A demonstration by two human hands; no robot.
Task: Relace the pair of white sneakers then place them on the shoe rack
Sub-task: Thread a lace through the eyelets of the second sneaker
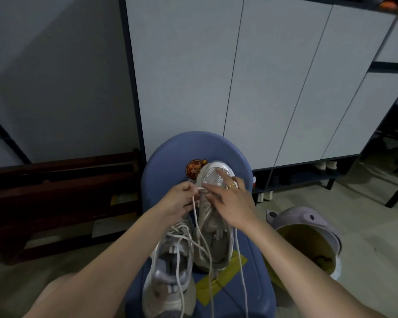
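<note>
Two sneakers: right sneaker toe at 12 o'clock; left hand pinches lace; right hand flat, steadying.

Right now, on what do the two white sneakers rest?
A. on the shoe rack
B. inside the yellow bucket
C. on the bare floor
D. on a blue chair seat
D: both white sneakers lie on the blue chair seat, while the left hand pinches the lace.

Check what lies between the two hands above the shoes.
Head view: a short stretch of white lace runs from the left hand to the right hand.
</note>
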